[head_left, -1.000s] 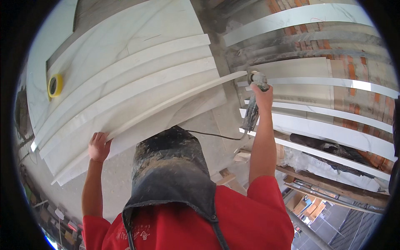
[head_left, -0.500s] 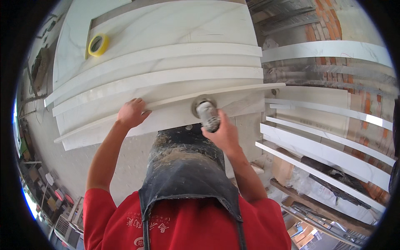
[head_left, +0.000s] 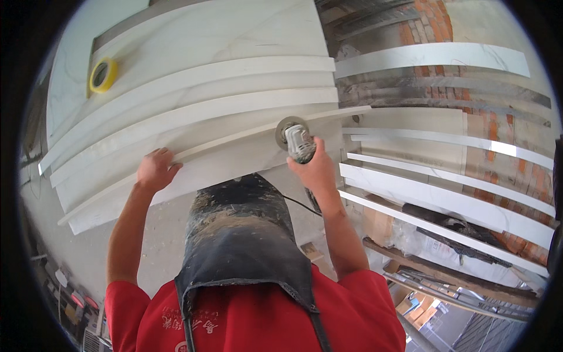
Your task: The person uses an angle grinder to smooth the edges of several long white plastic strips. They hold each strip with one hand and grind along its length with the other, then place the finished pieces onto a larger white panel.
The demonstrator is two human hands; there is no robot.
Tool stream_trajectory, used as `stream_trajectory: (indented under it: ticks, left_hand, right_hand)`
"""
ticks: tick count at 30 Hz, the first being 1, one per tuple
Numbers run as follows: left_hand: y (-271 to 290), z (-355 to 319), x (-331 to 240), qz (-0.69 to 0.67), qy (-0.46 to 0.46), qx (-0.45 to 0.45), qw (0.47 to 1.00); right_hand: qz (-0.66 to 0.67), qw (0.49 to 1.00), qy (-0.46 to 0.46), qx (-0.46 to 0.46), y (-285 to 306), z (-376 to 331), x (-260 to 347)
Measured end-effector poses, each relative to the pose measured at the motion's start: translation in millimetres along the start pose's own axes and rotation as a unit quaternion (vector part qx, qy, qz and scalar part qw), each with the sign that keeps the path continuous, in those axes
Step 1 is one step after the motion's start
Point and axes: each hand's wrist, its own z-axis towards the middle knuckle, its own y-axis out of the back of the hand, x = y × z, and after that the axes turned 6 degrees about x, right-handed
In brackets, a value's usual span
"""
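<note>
Over the last second you brought the grinder [head_left: 296, 141] in from the right end of the slab stack to the middle of the front edge, and your left hand [head_left: 155, 169] slid right along that edge too. By the look of it, the disc had reached the thin top strip [head_left: 234, 138] and the edge work sat mid-length.

Your right hand [head_left: 316, 170] was wrapped tight round the grinder's body, fingers closed, its cord [head_left: 299, 203] trailing down past your apron [head_left: 240, 234]. Your left hand lay flat on the strip near its left part, fingers loosely spread, pressing rather than gripping. A yellow tape roll [head_left: 103, 74] sat by the far left corner.
</note>
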Motion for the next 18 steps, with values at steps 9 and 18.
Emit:
stream_trajectory:
  ticks: [9, 18]
  left_hand:
    - [-9.5, -2.0, 8.1, 0.014, -0.010, -0.030, 0.999]
    - [-7.6, -3.2, 4.3, 0.005, -0.020, -0.050, 0.999]
  right_hand:
    - [0.016, 0.993, -0.079, -0.086, 72.6, 55.2, -75.1]
    - [0.047, 0.977, -0.135, -0.157, 123.5, 96.1, -120.4]
